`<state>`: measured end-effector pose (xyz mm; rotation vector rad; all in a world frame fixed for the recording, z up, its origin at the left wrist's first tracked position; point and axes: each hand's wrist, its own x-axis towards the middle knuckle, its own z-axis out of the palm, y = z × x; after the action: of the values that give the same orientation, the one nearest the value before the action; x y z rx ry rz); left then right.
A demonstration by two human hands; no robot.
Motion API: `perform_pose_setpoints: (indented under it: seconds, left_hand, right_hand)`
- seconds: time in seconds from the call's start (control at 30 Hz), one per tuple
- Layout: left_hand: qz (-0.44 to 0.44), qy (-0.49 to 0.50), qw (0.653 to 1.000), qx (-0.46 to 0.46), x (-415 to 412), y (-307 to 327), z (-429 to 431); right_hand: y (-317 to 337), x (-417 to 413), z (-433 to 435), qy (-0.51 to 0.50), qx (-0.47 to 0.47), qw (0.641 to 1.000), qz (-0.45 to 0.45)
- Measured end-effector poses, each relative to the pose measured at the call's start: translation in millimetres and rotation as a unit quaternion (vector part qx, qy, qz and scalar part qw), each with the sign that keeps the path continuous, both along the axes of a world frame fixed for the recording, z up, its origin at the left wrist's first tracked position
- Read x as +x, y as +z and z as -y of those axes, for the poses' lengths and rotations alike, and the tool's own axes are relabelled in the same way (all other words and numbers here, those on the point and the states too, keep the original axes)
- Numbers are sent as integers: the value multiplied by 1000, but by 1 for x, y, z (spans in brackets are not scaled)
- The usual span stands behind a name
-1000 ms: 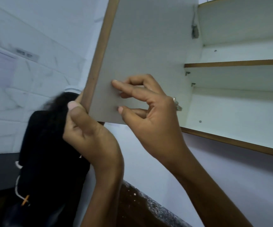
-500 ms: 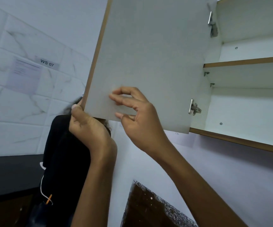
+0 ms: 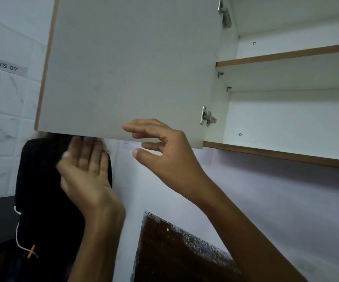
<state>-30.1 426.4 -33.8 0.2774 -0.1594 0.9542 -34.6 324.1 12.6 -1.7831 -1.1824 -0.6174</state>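
Observation:
A wall cabinet's grey door (image 3: pixel 127 68) with a wood-coloured edge stands swung open to the left, hung on metal hinges (image 3: pixel 207 117). Just below the door's bottom edge, my left hand (image 3: pixel 85 176) is held flat with straight fingers, its fingertips reaching behind that edge. My right hand (image 3: pixel 164 153) hovers at the door's lower right part, its fingers loosely curved and holding nothing. The cabinet's white inside (image 3: pixel 286 117) shows bare shelves.
Behind my left hand stands a person in a black top (image 3: pixel 40 200) with a white cord. A tiled wall carries a label reading WS 07 (image 3: pixel 6 66). A dark speckled counter (image 3: pixel 174 251) lies below, against the white wall.
My left hand has let go of the door's lower left corner and now lies flat under the bottom edge. My right hand has come off the door's face. The door has swung wider.

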Motion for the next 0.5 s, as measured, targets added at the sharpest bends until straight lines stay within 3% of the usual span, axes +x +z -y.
perform_pose_setpoints:
  seconds: [0.13,0.3,0.5]
  left_hand:
    - [-54,23,988,145,-7,-36,46]
    - [-85,25,947,309,-11,-76,78]
    - [-132,-31,899,417,-17,-139,89]
  right_hand:
    - [-23,-6,40,-38,-1,999,-15]
    - [-67,-13,80,-79,2,996,-38]
    - [-134,-24,110,-105,-7,988,-109]
